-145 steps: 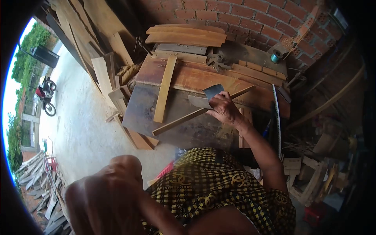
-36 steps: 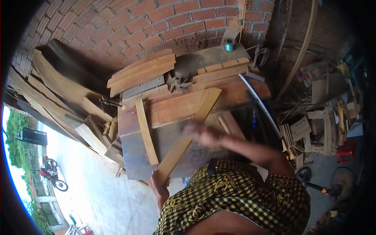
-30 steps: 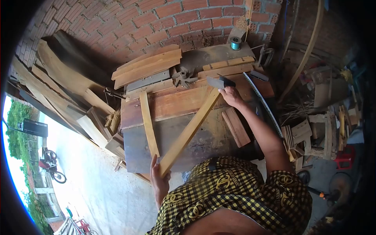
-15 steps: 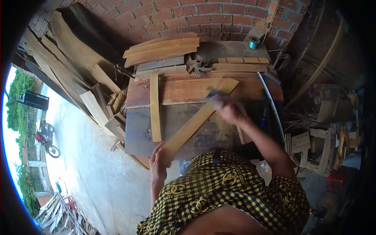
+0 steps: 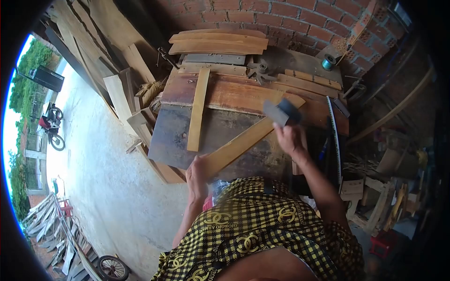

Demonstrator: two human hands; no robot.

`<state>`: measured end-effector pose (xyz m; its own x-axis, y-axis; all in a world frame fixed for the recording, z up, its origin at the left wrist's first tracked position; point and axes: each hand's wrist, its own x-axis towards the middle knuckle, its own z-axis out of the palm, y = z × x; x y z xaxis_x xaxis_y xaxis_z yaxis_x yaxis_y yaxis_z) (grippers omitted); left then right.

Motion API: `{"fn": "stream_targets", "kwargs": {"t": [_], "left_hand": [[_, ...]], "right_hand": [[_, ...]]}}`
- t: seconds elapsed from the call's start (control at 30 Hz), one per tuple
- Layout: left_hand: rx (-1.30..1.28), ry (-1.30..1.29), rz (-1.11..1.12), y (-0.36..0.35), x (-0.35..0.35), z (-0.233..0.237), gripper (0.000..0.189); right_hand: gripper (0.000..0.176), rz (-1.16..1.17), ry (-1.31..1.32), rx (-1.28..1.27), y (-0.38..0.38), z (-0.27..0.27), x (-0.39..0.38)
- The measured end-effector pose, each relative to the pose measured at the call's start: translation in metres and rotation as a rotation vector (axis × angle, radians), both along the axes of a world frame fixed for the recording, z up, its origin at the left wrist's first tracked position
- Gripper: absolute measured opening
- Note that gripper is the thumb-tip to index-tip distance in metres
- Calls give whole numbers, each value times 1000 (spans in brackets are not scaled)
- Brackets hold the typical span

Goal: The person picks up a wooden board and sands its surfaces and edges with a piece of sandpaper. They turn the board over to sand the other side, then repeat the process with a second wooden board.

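Note:
A long light wooden strip [image 5: 243, 140] lies diagonally over the workbench, its near end in my left hand [image 5: 197, 174], whose fingers are wrapped round it. My right hand [image 5: 290, 140] is closed on a dark, flat-sided tool [image 5: 282, 111], blurred by motion, over the far part of the strip. What kind of tool it is cannot be told. A second light strip [image 5: 198, 110] rests on the bench to the left, apart from both hands. Beneath the strips are a reddish-brown board [image 5: 234, 96] and the dark bench top [image 5: 171, 133].
Curved boards [image 5: 218, 43], a metal star-shaped part [image 5: 260, 72] and a teal spool [image 5: 328, 62] sit at the back of the bench. A white ruler [image 5: 334, 136] lies on the right. Planks [image 5: 119, 98] lean at the left.
The view has shifted and turned. The tool in my right hand has lifted and tilted, showing its flat face. My left hand still grips the strip's near end.

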<state>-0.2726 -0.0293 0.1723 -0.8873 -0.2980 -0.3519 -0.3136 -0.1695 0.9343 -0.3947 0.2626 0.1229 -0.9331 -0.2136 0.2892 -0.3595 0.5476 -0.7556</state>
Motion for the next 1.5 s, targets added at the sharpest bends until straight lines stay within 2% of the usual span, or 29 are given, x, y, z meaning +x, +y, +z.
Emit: {"fn": "stream_targets", "kwargs": {"t": [0.03,0.07,0.1,0.17,0.2,0.27,0.3,0.37,0.4,0.43,0.5,0.53,0.6,0.63,0.7,0.73,0.8,0.9,0.97,1.0,1.03,1.13,1.23,1.27,1.3,1.37,1.4,1.43,1.5], "left_hand": [[6,2,9,3,-1,2,58],[23,1,57,6,-3,4,59],[41,5,105,8,-6,8,59],[44,20,45,7,-8,17,58],[38,16,-20,4,-5,20,58],[22,-8,-28,2,-1,23,56],[12,-27,-63,3,-1,23,55],[6,2,-60,5,-3,26,55],[24,11,-52,7,-5,32,56],[41,20,-47,9,-5,36,56],[56,34,-27,12,-9,35,56],[65,36,1,11,-11,34,55],[62,50,-20,8,-9,29,56],[59,59,-57,6,-9,26,56],[73,79,-67,6,-9,24,56],[84,85,-58,6,-10,26,55],[87,63,19,10,-12,23,52],[153,11,6,12,-16,31,50],[229,-29,20,8,-20,27,48],[328,-64,43,3,-19,16,47],[425,-101,60,-3,-19,1,47],[242,30,-78,-43,-17,-91,50],[49,30,-229,-36,-22,-42,56],[600,-17,-222,-29,-22,6,64],[587,-18,-238,-27,-20,19,64],[243,94,-397,-27,-9,29,74],[189,274,-538,-30,-8,30,73],[189,262,-555,-29,-9,28,73],[-524,150,-519,-28,-12,22,57]], "right_hand": [[30,80,182,54,-32,23,23],[33,325,314,-4,-60,32,40],[33,334,316,2,-68,38,54],[35,679,204,-107,-78,48,68],[36,552,108,-193,-74,53,56],[35,119,164,-53,-32,-7,23],[33,73,-158,-125,-18,7,14],[34,72,107,135,-32,17,26],[37,297,324,90,-59,45,43],[37,295,321,98,-72,62,60],[38,717,274,-69,-88,83,76],[37,667,275,-74,-80,66,65],[36,268,238,-44,-53,35,32],[36,272,242,-44,-45,29,23],[33,161,-136,-43,-30,25,14],[34,137,119,46,-54,30,34],[39,547,310,-1,-97,74,73],[43,569,199,-89,-83,60,61],[42,175,283,151,-40,13,25],[42,-10,249,197,-19,-8,12],[43,9,338,298,-5,-10,2],[38,87,396,405,-8,16,-5],[27,53,293,288,-2,20,-26],[28,155,254,322,3,28,-30],[28,255,213,352,7,32,-34],[29,272,220,352,15,27,-43],[29,308,222,362,19,25,-43],[29,292,209,356,21,22,-40],[29,296,209,368,20,19,-39]]}}
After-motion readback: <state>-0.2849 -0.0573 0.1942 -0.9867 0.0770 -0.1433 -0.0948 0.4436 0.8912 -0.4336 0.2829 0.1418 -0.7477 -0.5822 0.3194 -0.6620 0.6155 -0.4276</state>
